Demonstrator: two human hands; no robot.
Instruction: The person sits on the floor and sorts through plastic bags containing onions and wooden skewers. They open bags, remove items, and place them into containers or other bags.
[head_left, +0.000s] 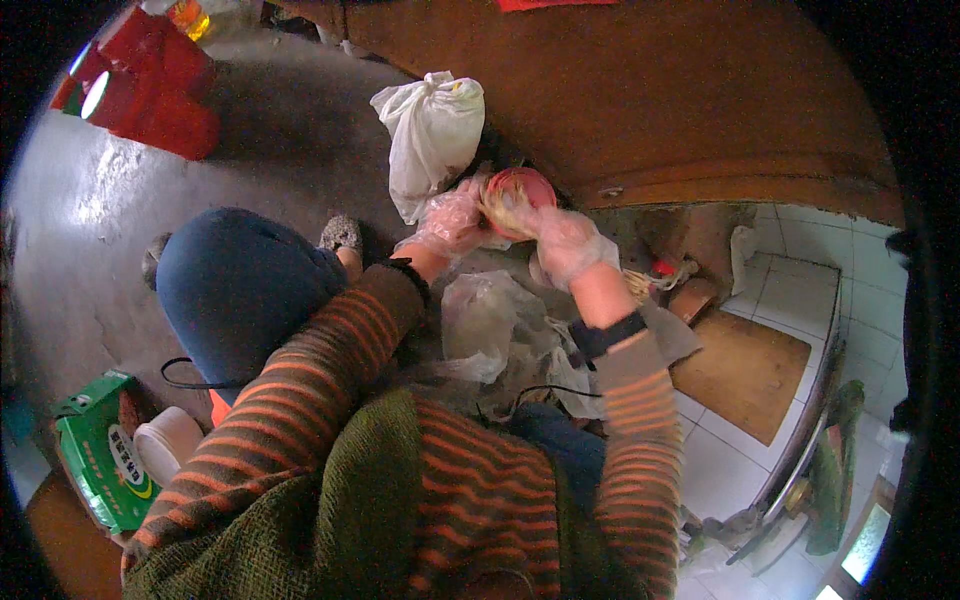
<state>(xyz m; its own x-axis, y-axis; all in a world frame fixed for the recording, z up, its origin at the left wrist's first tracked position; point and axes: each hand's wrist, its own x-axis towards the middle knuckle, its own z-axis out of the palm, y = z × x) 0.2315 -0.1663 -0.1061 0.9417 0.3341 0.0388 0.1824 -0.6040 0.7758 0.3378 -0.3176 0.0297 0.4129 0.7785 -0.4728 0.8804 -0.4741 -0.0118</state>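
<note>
Both my hands wear clear, thin plastic gloves and meet in front of me over the floor. In my right hand (571, 244) is a bunch of pale yellowish, leaf-like material (501, 206), blurred and partly hidden by the fingers. My left hand (454, 219) is at the left side of this bunch, fingers curled; what it grips cannot be made out. Just behind the bunch is a round red container (529, 184), seen only in part. A knotted white plastic bag (435, 139) stands beyond my left hand. Below the hands, a crumpled translucent plastic bag (484, 319) lies between my knees.
A brown wooden panel (637, 97) spans the far side. Red objects (161, 97) stand at far left. A green printed box (105, 457) and a white tub (169, 442) are at lower left. White tiles (720, 442) with a brown board (750, 375) lie at right.
</note>
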